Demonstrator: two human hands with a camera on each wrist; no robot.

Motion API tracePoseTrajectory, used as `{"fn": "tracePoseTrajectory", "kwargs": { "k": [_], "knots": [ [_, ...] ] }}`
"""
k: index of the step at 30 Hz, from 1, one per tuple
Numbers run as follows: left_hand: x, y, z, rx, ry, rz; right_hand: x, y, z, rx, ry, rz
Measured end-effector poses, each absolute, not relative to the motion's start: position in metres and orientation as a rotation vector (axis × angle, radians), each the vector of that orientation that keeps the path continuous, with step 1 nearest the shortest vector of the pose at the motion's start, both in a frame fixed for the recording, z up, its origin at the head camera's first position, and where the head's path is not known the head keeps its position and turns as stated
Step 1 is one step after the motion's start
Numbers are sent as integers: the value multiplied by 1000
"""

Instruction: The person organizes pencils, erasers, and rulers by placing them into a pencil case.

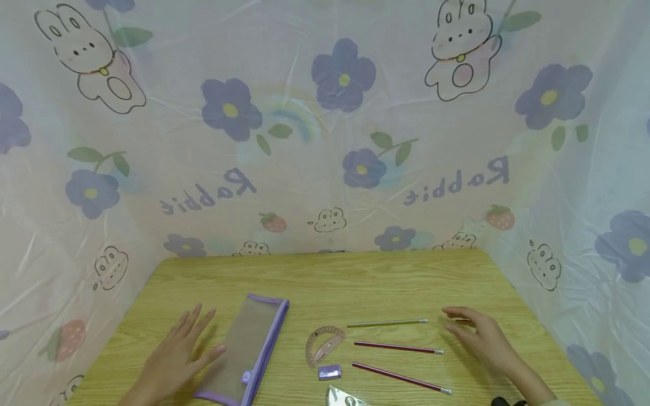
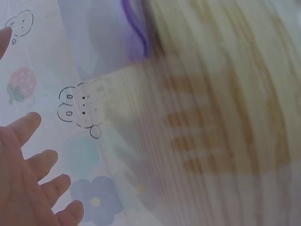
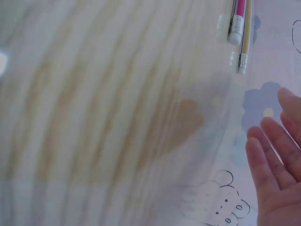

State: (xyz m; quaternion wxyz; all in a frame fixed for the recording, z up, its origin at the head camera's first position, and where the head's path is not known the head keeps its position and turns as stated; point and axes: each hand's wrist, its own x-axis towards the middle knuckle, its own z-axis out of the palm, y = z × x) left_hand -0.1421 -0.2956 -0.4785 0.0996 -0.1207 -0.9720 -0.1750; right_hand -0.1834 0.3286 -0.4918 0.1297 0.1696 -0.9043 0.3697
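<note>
A clear pouch with purple edges lies slanted on the left of the table, its corner also visible in the left wrist view. My left hand is spread beside it, thumb over its left side; the left wrist view shows the fingers holding nothing. My right hand, slightly bent and holding nothing, is right of a yellowish pencil and two red pencils. In the right wrist view its fingers are extended, below the pencil ends.
Between pouch and pencils lie a clear protractor, a purple eraser and a transparent ruler piece, cut off by the frame's bottom edge. Patterned cloth stands behind and beside the wooden table. A black object shows near my right forearm.
</note>
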Motion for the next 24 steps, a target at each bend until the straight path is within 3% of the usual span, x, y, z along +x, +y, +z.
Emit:
{"fn": "tracePoseTrajectory", "kwargs": {
  "k": [24],
  "knots": [
    [-140, -265, -474, -384, -2740, -757, -196, 328, -495, 569, -2552, 1544]
  ]
}}
